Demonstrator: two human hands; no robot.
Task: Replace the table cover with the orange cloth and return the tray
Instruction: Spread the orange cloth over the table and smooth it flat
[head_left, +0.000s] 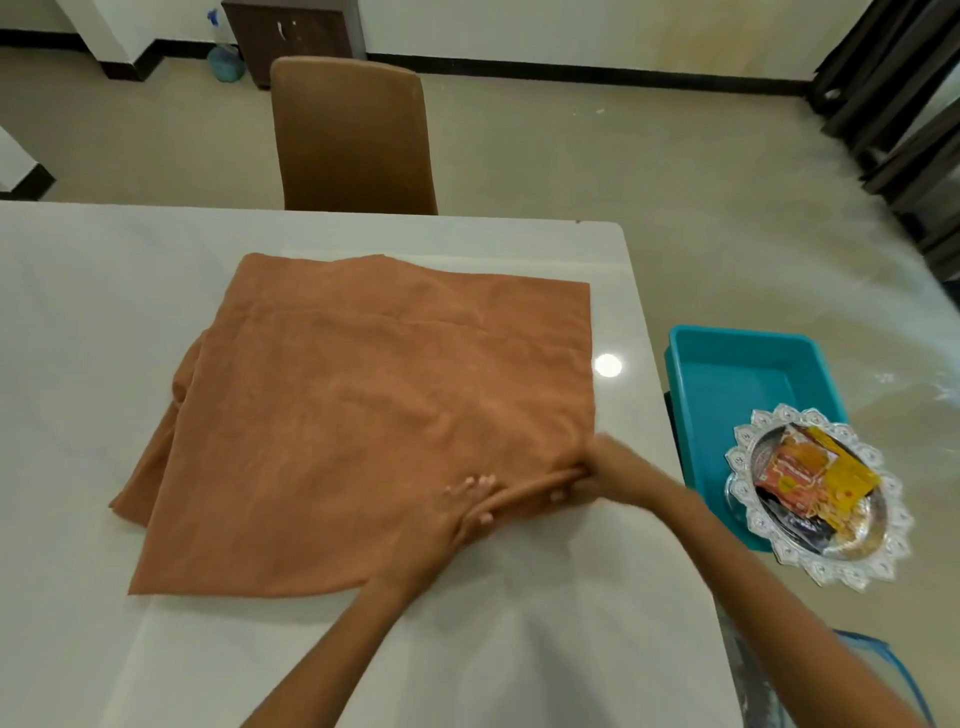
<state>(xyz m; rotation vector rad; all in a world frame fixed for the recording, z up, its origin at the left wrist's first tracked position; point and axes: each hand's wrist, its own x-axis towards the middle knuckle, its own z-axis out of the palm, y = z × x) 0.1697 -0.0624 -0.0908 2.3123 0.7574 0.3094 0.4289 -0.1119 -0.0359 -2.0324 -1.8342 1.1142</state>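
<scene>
Gripping the near right corner of the folded orange cloth (363, 415), both hands, left hand (457, 512) and right hand (602, 475), bunch its edge on the white table (104, 312). Beside the table, the silver tray (815, 501) with packets rests on a teal bin (727, 384).

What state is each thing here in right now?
Cloth: folded, lying on the table, near corner gripped.
Left hand: pinching the cloth's edge.
Right hand: gripping the same corner.
Table: white top showing around the cloth.
Tray: off the table, resting on the bin, holding packets.
Bin: open, beside the table.
Chair: pushed in, unoccupied.
</scene>
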